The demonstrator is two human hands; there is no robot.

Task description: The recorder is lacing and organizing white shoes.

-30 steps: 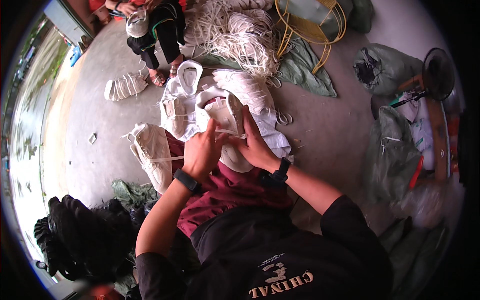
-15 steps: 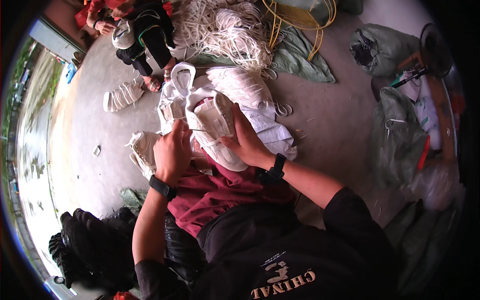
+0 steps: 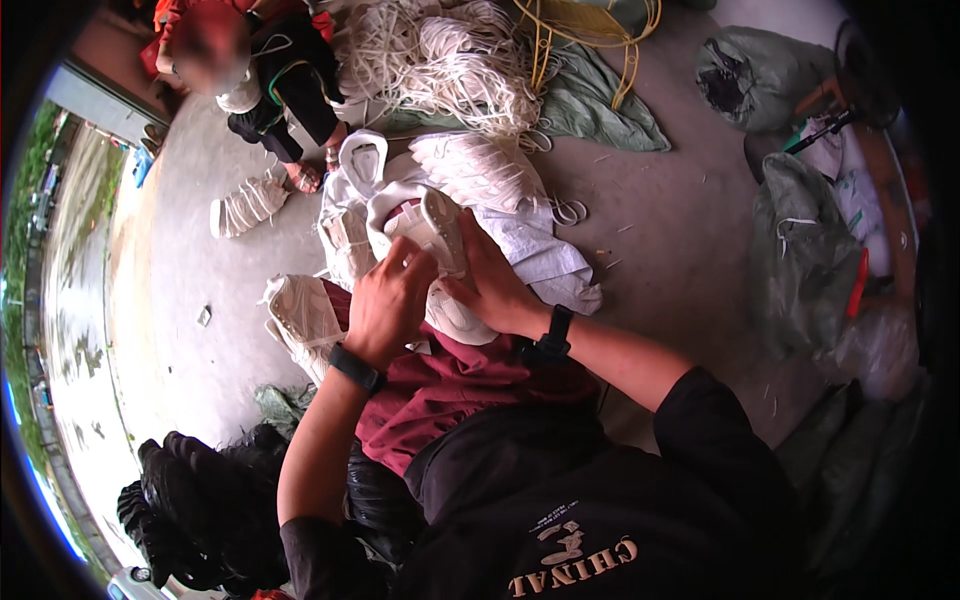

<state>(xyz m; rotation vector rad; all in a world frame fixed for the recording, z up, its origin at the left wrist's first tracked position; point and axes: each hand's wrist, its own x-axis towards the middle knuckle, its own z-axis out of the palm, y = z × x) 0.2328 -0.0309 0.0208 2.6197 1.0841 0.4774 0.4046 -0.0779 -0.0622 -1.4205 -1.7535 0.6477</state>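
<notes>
A white sneaker (image 3: 440, 222) is held over my lap, its toe toward me. My right hand (image 3: 492, 285) grips it along its right side, thumb across the front. My left hand (image 3: 393, 300) is closed in a pinch over the lacing area, on a shoelace whose end is hidden by the fingers. Just beyond stand more white shoes, one upright shoe (image 3: 362, 160) and another shoe (image 3: 347, 245) beside it. A further pale shoe (image 3: 305, 315) is left of my knee.
A white cord bundle (image 3: 475, 172) lies on white cloth (image 3: 535, 250) ahead. Behind it is a heap of white laces (image 3: 450, 65), near a yellow metal frame (image 3: 628, 80). A person (image 3: 290, 80) sits far left. Grey sacks (image 3: 805, 250) stand right, black bags (image 3: 205, 500) lower left.
My left hand has moved right and over the front of the sneaker, covering the lace that was stretched between them. My right hand keeps its hold. The seated person has leaned forward.
</notes>
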